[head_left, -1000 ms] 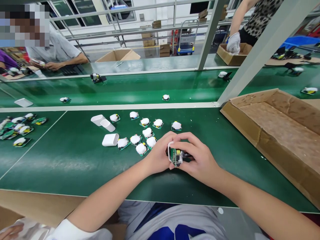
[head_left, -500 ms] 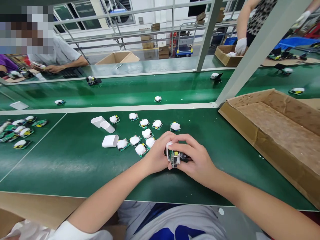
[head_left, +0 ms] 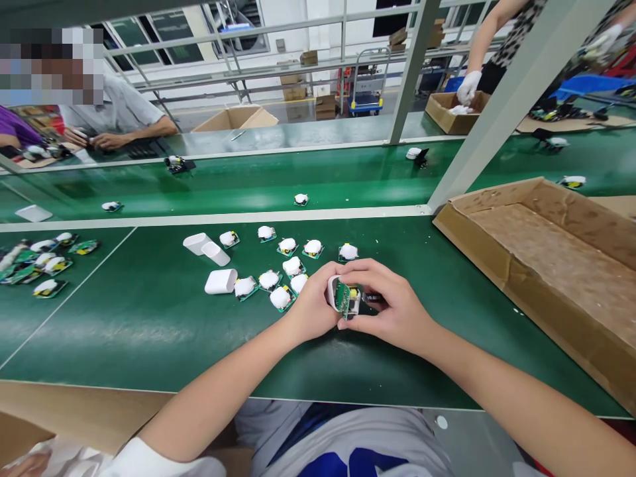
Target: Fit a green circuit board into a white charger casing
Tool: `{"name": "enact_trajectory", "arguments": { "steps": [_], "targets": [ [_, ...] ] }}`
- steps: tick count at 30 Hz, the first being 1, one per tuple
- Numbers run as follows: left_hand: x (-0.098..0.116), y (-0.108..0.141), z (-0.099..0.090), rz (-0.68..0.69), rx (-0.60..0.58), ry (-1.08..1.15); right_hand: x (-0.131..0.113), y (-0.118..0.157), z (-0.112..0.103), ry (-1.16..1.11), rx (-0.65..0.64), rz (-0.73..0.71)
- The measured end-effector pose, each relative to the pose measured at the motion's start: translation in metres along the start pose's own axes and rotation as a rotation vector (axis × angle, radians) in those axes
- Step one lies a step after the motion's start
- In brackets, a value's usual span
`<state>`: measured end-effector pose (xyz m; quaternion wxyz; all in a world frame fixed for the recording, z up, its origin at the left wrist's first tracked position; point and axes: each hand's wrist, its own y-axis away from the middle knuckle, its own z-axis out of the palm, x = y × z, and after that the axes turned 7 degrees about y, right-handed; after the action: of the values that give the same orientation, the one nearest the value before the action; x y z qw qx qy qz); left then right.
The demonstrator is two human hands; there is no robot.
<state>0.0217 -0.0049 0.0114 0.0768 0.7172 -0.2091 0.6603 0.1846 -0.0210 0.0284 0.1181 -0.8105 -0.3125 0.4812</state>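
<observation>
My left hand (head_left: 318, 301) is closed round a white plastic casing (head_left: 332, 291), its opening facing right. My right hand (head_left: 392, 305) grips a green circuit board (head_left: 342, 298) with yellow and black parts, held at the mouth of the casing. How far the board sits inside the casing is hidden by my fingers. Just left of my hands, several circuit boards topped with white pads (head_left: 281, 297) lie on the green work surface (head_left: 199, 344). Farther left are a white casing (head_left: 220, 281) lying alone and two more casings (head_left: 199, 243) leaning together.
A large cardboard tray (head_left: 536, 258) stands at the right. Another pile of boards (head_left: 34, 258) lies far left. Beyond a pale rail (head_left: 248, 217), a green conveyor belt (head_left: 238, 182) carries spaced parts. Across it, a co-worker's gloved hand (head_left: 470, 87) reaches into a small box (head_left: 457, 119).
The board between my hands has turned, showing more of its green face. Parts on the conveyor have shifted left. The gloved co-worker's hand has moved slightly left.
</observation>
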Motion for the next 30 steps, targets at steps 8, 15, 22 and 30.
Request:
{"name": "enact_trajectory", "arguments": {
  "steps": [8,15,22,30],
  "targets": [
    [0.007,0.0,-0.002,-0.021,-0.122,0.019,-0.003,0.001,-0.001,0.117,0.037,-0.119],
    [0.006,0.0,-0.001,-0.016,-0.154,0.01,-0.002,0.001,0.001,0.064,-0.04,-0.008],
    [-0.003,0.0,-0.001,0.058,-0.049,-0.17,0.001,-0.002,-0.002,-0.12,-0.058,0.199],
    [-0.006,0.004,0.002,0.187,-0.02,-0.431,0.007,-0.003,0.004,-0.02,-0.027,0.282]
  ]
}}
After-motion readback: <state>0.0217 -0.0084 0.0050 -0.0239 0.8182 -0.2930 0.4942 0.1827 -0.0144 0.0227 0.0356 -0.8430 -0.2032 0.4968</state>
